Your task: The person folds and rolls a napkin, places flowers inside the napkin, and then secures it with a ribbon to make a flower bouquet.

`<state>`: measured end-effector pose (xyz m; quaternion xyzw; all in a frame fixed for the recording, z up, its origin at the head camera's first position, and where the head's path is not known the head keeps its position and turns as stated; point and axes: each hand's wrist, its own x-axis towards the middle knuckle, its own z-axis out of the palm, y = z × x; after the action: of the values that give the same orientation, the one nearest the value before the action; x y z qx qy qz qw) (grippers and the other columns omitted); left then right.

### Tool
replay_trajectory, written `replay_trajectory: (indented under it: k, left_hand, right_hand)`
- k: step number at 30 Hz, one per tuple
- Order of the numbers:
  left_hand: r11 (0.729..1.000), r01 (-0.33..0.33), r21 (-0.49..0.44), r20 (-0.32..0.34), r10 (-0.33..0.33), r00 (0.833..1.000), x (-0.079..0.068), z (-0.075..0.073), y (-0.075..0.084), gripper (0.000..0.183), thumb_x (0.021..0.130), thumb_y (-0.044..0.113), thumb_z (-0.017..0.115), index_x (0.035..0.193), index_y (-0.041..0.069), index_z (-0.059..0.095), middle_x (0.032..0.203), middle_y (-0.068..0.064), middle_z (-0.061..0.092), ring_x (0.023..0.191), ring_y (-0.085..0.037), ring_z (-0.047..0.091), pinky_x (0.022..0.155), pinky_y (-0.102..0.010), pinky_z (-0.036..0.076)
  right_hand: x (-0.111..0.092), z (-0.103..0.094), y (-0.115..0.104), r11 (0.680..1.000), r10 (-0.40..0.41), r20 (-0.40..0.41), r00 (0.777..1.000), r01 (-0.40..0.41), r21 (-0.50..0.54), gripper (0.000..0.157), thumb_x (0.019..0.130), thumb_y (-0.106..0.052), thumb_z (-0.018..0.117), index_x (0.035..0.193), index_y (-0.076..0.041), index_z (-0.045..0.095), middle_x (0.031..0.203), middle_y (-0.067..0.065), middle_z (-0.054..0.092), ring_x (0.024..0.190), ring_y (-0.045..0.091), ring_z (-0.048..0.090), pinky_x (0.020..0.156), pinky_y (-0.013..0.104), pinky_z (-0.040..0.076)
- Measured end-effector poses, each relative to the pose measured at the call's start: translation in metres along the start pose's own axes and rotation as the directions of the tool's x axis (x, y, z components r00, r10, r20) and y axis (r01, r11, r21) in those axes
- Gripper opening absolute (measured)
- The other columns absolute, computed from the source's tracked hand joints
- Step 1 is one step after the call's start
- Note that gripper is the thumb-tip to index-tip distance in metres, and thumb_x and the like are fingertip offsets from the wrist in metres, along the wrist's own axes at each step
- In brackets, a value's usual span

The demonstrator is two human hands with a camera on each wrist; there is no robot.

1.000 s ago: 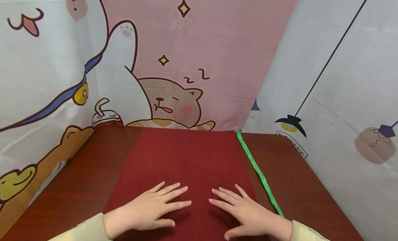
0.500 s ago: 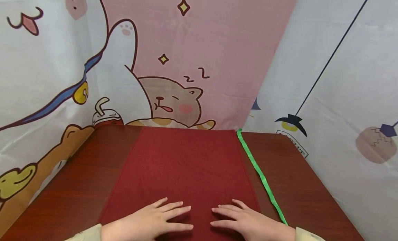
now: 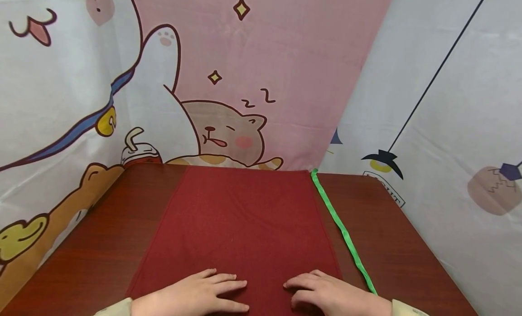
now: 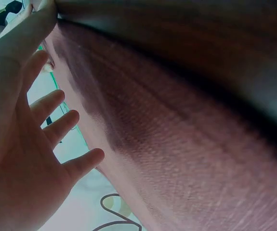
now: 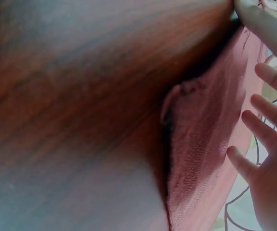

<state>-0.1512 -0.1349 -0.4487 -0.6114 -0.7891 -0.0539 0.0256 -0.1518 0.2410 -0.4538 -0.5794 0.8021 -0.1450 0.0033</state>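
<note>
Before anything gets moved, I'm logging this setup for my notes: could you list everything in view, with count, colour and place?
red cloth: one, deep red, spread over the middle of the table
green strip: one, bright green, lying along the cloth's right side, its near end hidden by the right arm
table: one, reddish brown, under the cloth and strip
printed backdrop: number of sheets unclear, mainly pink and white with cartoon prints, behind the table and at both sides
sleeves: two, pale yellowish, at the wrists, bottom of the head view
left hand: one, bare, at the cloth's near left part
right hand: one, bare, at the cloth's near right part
</note>
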Motion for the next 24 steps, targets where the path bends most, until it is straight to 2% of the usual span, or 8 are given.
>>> replay_trajectory:
  k: [2,3,7,9,12,16,20,24]
  left_hand:
    - [1.0,-0.005,-0.026,0.009,0.005,1.0,-0.001,0.0,0.0,0.043,0.102,0.044,0.038,0.145,0.039,0.041,0.151,0.002,0.038,0.135,-0.015,0.038,0.093,-0.042,0.045]
    - [0.999,-0.006,-0.034,0.012,0.006,1.0,-0.001,0.0,0.001,0.043,0.103,0.044,0.038,0.145,0.039,0.042,0.151,0.002,0.039,0.135,-0.015,0.038,0.093,-0.042,0.045]
    - [0.999,-0.007,-0.032,0.02,0.008,1.0,-0.003,0.0,0.001,0.041,0.103,0.045,0.037,0.143,0.04,0.044,0.15,0.003,0.039,0.134,-0.015,0.039,0.093,-0.04,0.045]
    - [1.0,-0.009,-0.03,0.022,0.01,1.0,-0.003,0.0,0.002,0.041,0.103,0.044,0.037,0.143,0.04,0.044,0.15,0.003,0.04,0.134,-0.015,0.04,0.094,-0.038,0.044]
    - [0.999,-0.006,-0.048,0.035,0.007,0.999,-0.005,-0.001,0.002,0.041,0.103,0.044,0.037,0.143,0.04,0.044,0.149,0.003,0.041,0.133,-0.014,0.04,0.094,-0.035,0.044]
    - [0.996,-0.002,-0.084,0.059,0.007,0.998,-0.006,-0.002,0.002,0.041,0.103,0.044,0.037,0.144,0.04,0.044,0.148,0.003,0.042,0.134,-0.013,0.04,0.095,-0.034,0.044]
    - [0.997,-0.014,-0.069,0.049,0.017,0.999,-0.007,-0.001,0.002,0.041,0.103,0.043,0.037,0.143,0.038,0.045,0.148,0.003,0.043,0.133,-0.013,0.041,0.095,-0.031,0.043]
    - [0.998,-0.014,-0.056,0.042,0.016,0.999,-0.007,-0.002,0.003,0.041,0.103,0.043,0.037,0.143,0.038,0.046,0.147,0.003,0.044,0.133,-0.013,0.042,0.094,-0.03,0.043]
  right_hand:
    - [0.0,0.0,0.0,1.0,-0.026,-0.02,0.999,0.025,-0.018,0.013,0.094,-0.024,0.064,0.105,-0.029,0.059,0.128,-0.011,0.05,0.111,0.002,0.047,0.091,0.019,0.037]
    - [0.0,0.0,0.001,0.999,-0.031,-0.026,0.999,0.031,-0.022,0.013,0.091,-0.019,0.066,0.098,-0.028,0.058,0.122,-0.013,0.05,0.105,0.0,0.046,0.089,0.016,0.035]
    - [0.0,0.0,0.001,0.997,-0.055,-0.032,0.998,0.053,-0.049,0.027,0.076,-0.005,0.069,0.08,-0.027,0.054,0.101,-0.017,0.045,0.092,-0.004,0.04,0.082,0.011,0.028]
    - [0.0,0.0,0.002,0.997,-0.068,-0.028,0.997,0.067,-0.05,0.029,0.074,-0.004,0.07,0.076,-0.028,0.053,0.096,-0.017,0.042,0.089,-0.005,0.038,0.079,0.009,0.027]
    - [0.001,-0.001,0.003,0.993,-0.108,-0.021,0.994,0.107,-0.048,0.029,0.075,-0.005,0.072,0.076,-0.028,0.055,0.091,-0.017,0.042,0.085,-0.006,0.037,0.076,0.008,0.026]
    - [0.001,-0.004,0.002,0.996,-0.094,-0.002,0.996,0.094,0.005,0.025,0.077,-0.009,0.074,0.075,-0.028,0.058,0.089,-0.017,0.043,0.081,-0.008,0.037,0.073,0.007,0.026]
    - [0.001,-0.012,0.003,0.995,-0.071,0.02,0.997,0.07,0.073,0.02,0.085,-0.02,0.073,0.072,-0.029,0.061,0.086,-0.019,0.047,0.079,-0.01,0.037,0.07,0.01,0.028]
    - [0.002,-0.02,0.005,0.991,-0.042,0.076,0.996,0.032,0.131,0.018,0.086,-0.023,0.072,0.074,-0.028,0.06,0.082,-0.022,0.05,0.076,-0.013,0.04,0.07,0.012,0.033]
